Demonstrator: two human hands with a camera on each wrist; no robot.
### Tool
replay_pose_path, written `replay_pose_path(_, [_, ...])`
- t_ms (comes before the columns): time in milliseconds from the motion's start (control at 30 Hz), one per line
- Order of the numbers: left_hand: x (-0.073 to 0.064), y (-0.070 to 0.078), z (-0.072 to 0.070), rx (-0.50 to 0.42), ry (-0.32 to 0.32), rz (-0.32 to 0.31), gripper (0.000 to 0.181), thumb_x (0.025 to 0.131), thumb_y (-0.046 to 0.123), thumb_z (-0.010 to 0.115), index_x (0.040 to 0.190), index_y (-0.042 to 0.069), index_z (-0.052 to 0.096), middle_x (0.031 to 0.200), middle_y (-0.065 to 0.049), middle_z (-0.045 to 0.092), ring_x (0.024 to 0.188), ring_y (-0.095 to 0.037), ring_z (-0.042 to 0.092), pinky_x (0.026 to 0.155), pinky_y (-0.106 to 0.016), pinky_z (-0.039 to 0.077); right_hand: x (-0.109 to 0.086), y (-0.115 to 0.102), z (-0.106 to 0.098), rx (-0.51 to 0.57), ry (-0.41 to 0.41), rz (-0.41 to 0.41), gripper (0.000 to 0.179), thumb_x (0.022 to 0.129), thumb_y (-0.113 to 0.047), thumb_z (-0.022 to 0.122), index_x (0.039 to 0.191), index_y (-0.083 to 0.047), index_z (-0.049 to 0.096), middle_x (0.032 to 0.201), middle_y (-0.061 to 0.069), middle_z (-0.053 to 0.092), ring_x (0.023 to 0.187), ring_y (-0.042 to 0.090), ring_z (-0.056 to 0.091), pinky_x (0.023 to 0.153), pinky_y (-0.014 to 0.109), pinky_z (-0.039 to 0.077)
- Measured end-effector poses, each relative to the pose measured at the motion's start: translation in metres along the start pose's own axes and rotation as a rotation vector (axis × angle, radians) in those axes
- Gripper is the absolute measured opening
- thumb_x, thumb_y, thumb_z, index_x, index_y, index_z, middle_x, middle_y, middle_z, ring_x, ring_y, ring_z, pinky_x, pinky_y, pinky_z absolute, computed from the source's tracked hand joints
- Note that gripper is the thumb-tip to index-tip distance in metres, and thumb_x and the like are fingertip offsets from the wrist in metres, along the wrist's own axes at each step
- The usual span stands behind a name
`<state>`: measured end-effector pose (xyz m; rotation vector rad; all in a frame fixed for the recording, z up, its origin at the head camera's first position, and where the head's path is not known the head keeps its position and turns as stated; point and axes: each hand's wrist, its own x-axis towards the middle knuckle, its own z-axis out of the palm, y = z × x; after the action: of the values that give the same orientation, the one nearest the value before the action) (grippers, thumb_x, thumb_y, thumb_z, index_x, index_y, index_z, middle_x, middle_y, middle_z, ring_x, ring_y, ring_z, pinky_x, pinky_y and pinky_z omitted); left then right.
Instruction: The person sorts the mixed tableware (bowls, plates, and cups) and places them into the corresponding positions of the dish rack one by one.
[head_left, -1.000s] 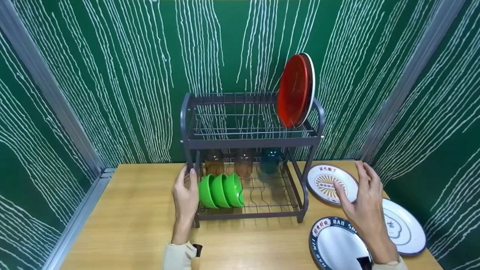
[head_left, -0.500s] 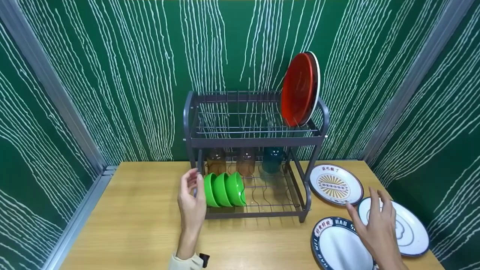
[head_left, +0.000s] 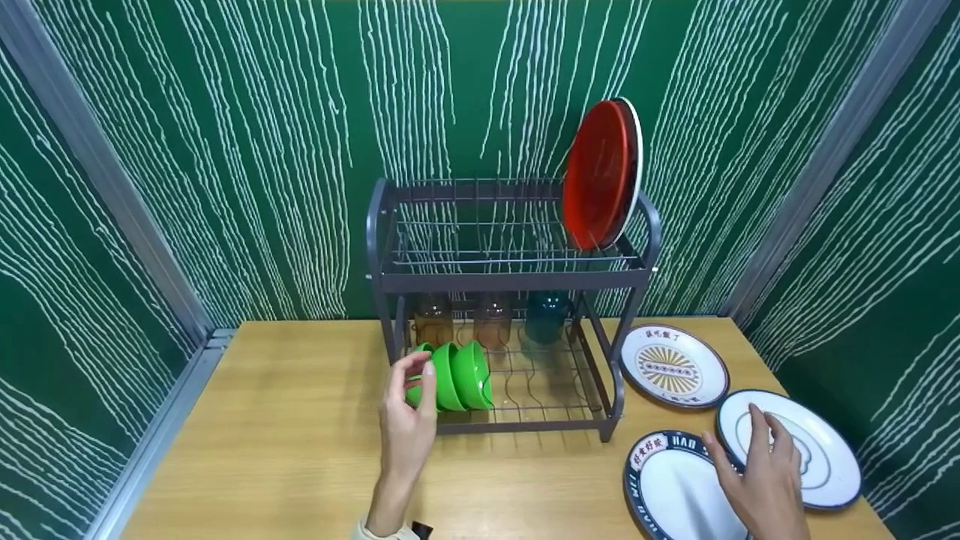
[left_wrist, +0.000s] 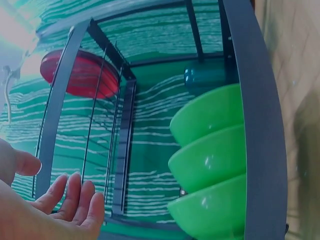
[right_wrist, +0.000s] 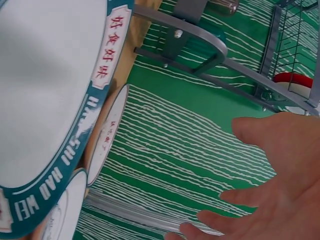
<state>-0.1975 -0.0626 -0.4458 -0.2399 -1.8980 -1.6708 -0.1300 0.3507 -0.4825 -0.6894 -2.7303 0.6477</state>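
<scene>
My left hand (head_left: 409,424) is in front of the dish rack's (head_left: 517,283) left side, fingers loosely bent and holding nothing. From the head view it covers part of the leftmost of three green bowls (head_left: 472,375), which lean in a row on the lower tier. The left wrist view shows these bowls (left_wrist: 207,155) apart from the fingers. My right hand (head_left: 769,480) hovers, thumb spread, over a dark-rimmed plate (head_left: 675,487) and a white plate with a thin dark edge (head_left: 832,461). Nothing is in its grasp in the right wrist view.
A red plate (head_left: 596,176) stands upright on the top tier, with a dark and a white plate (head_left: 637,150) behind it. Amber, pinkish and blue glasses (head_left: 546,319) occupy the lower tier's back. A sunburst plate (head_left: 669,367) lies right of the rack. Green walls surround the wooden table (head_left: 285,420).
My left hand has left the rack's left post and moved right, in front of the bowls. The right hand has drawn down and back toward me, from near the sunburst plate to the nearer plates.
</scene>
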Motion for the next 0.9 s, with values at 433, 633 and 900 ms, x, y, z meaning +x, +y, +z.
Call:
replay_pose_path(433, [-0.024,0.005,0.026,-0.026,-0.173,-0.006,0.021,0.103,0.012,0.061,0.122,0.003,0.065,0.115,-0.004,0.068,0.107,-0.020,0.062,0.094,-0.034,0.053,-0.003,0.030,0.015,-0.036,-0.200,0.248,0.092,0.100,-0.046,0.063,0.157,0.008,0.014,0.146,0.043,0.015,0.135,0.059,0.023,0.110,0.069,0.033])
replay_pose_path(633, [-0.037,0.005,0.039,-0.023,-0.264,-0.049,0.020,0.105,0.015,0.060,0.122,0.006,0.064,0.116,-0.003,0.067,0.110,-0.020,0.062,0.099,-0.035,0.051,-0.005,0.044,0.025,-0.136,-0.283,0.353,0.089,0.100,-0.048,0.062,0.150,0.011,0.019,0.137,0.042,0.024,0.133,0.058,0.032,0.108,0.063,0.040])
replay_pose_path(900, [-0.053,0.005,0.053,-0.048,-0.303,0.019,0.017,0.104,0.014,0.061,0.119,0.007,0.066,0.112,-0.004,0.069,0.103,-0.018,0.063,0.094,-0.038,0.054,-0.004,0.066,0.037,-0.265,-0.381,0.405,0.079,0.101,-0.044,0.060,0.130,0.023,0.029,0.121,0.043,0.039,0.118,0.053,0.048,0.102,0.055,0.047])
